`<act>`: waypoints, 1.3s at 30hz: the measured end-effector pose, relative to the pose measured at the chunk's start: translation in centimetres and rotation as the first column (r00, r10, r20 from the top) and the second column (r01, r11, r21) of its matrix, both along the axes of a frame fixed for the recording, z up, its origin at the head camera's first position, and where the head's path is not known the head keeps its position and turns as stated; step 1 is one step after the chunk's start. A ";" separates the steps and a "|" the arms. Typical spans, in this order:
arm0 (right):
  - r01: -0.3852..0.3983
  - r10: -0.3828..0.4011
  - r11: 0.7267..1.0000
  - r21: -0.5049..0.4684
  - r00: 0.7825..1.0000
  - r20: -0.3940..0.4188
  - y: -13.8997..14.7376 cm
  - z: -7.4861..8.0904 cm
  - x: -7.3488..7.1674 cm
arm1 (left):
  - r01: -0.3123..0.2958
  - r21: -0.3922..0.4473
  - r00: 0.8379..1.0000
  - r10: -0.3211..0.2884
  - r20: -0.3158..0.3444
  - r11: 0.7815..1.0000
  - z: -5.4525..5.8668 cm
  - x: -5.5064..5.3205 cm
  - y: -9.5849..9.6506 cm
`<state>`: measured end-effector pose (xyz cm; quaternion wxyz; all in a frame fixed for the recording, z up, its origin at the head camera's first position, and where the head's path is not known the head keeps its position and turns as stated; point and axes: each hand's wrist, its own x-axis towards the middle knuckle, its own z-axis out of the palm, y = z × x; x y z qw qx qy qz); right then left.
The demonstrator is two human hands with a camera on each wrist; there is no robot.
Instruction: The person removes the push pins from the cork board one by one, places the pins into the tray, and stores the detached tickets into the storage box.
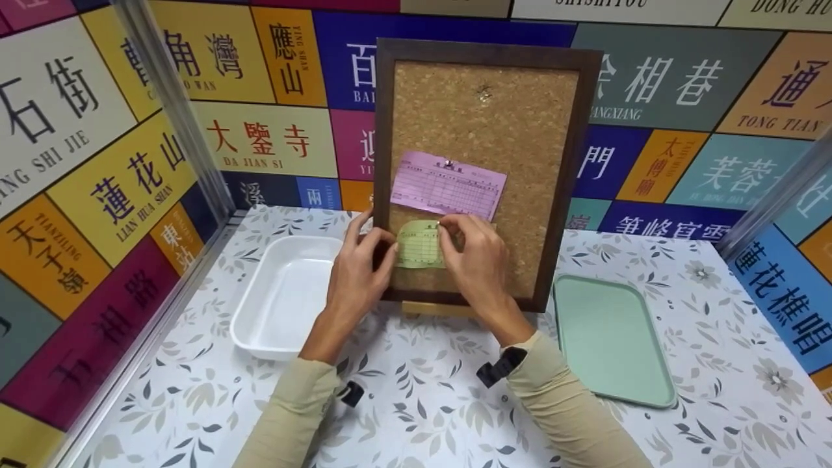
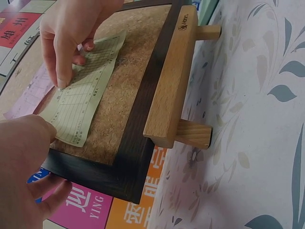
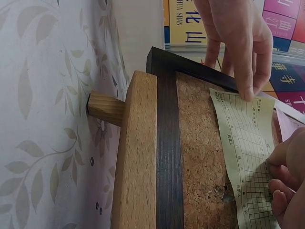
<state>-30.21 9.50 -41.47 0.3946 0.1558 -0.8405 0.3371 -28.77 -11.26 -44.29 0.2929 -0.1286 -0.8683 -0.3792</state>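
A framed cork board (image 1: 520,136) leans upright on a wooden stand (image 2: 167,81). Low on the cork lies a pale green printed form slip (image 1: 416,247), its lower edge bowing slightly outward. My left hand (image 1: 357,270) holds the slip's left end against the board with the thumb, its other fingers reaching round behind the dark frame. With thumb and forefinger, my right hand (image 1: 478,253) pinches a tiny push pin at the slip's top edge, mostly hidden by the fingertips. Just above, a pink form slip (image 1: 448,188) hangs tilted from a silvery pin (image 1: 449,164).
A white deep tray (image 1: 250,312) stands left of the board, partly behind my left hand. To the right lies a flat light-green tray (image 1: 614,344). The floral tablecloth (image 1: 416,403) covers the table, and sign-patterned panels (image 1: 266,136) rise around it.
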 end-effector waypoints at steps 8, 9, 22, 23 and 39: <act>-0.006 0.007 1.000 -0.003 1.000 0.020 0.0 -0.1 0.0 | 0.000 0.001 1.000 0.000 0.006 1.000 0.0 0.0 0.0; -0.006 0.006 1.000 -0.004 1.000 0.022 0.0 -0.1 0.0 | -0.001 0.000 1.000 0.001 0.007 1.000 0.0 0.0 0.0; -0.034 0.035 0.999 -0.029 0.998 0.046 0.0 -0.1 -0.1 | 0.000 -0.001 1.000 0.000 0.002 1.000 0.0 0.0 0.0; -0.031 0.033 0.999 -0.028 0.998 0.050 0.0 -0.1 -0.1 | 0.000 -0.003 1.000 0.000 0.000 1.000 0.0 0.0 0.0; -0.029 0.031 0.999 -0.026 0.996 0.083 0.3 -0.2 -0.2 | -0.004 -0.016 1.000 0.004 0.007 1.000 -0.1 0.0 0.0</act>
